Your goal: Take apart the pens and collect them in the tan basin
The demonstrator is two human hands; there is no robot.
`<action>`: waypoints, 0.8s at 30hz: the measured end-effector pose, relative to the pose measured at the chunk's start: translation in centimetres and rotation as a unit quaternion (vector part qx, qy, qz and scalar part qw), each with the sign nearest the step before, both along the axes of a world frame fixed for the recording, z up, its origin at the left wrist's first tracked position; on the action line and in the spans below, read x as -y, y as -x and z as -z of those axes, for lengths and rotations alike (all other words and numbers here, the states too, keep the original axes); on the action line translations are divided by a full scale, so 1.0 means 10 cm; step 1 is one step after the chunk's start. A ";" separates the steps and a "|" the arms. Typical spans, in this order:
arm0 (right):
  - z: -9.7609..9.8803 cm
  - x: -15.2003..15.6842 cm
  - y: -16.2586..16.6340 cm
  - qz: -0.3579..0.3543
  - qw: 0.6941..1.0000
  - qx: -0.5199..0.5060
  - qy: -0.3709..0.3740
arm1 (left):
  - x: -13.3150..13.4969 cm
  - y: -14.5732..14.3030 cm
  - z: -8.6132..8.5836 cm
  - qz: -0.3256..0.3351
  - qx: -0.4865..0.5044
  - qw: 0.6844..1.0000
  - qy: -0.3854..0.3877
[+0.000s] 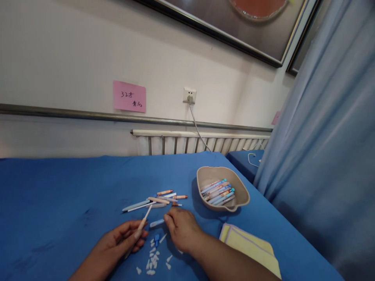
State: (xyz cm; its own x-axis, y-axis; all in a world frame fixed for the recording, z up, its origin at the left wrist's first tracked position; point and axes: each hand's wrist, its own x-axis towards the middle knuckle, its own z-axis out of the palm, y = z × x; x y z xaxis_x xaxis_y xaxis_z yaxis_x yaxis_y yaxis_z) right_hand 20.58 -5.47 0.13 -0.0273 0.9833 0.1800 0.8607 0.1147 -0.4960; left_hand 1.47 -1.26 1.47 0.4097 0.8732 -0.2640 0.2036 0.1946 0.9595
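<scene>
A blue surface [73, 187] is spreading out under both hands, and a pale wall [73, 50] is standing behind it.

The left hand [124, 240] is curling around a peach pen barrel [142, 224], and its thumb is pressing on the side. A thin white stick [149, 211] is poking out of the top of the barrel, and both are leaning up and away from that hand. The right hand [183, 230] is pinching one end of a short, light blue tube [157, 223] with its thumb and fingers. The other end of the tube is pointing at the left hand and coming close to it.

Between the two hands, just below the tube, a bright blue bit [156, 240] is lying. Lots of little white bits [152, 260] are lying near it, between the two arms. Past the fingertips, a loose pile of pen parts [158, 200] is lying, and some are crossing over each other. Little orange pieces with brown ends [165, 192] are lying there too.

Farther out, to the right of the right hand, a tan basket [241, 189] is holding a bunch of pens [218, 191]. Closer in, next to the right arm, a yellow sheet with purple edges [250, 248] is lying flat. Far to the right of both hands, a blue curtain [322, 128] is hanging. Up ahead of the hands, a pink note [129, 96] is sticking to the wall.
</scene>
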 end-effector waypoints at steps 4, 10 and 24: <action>0.01 -0.01 0.00 -0.015 1.000 0.020 -0.006 | -0.05 0.04 0.09 0.017 0.011 1.000 0.002; 0.01 0.00 0.00 -0.035 0.999 0.001 -0.004 | -0.01 0.02 0.03 0.006 -0.003 1.000 -0.014; 0.19 -0.04 0.06 -0.061 0.951 -0.304 0.014 | -0.02 0.06 0.14 0.043 0.027 0.999 -0.013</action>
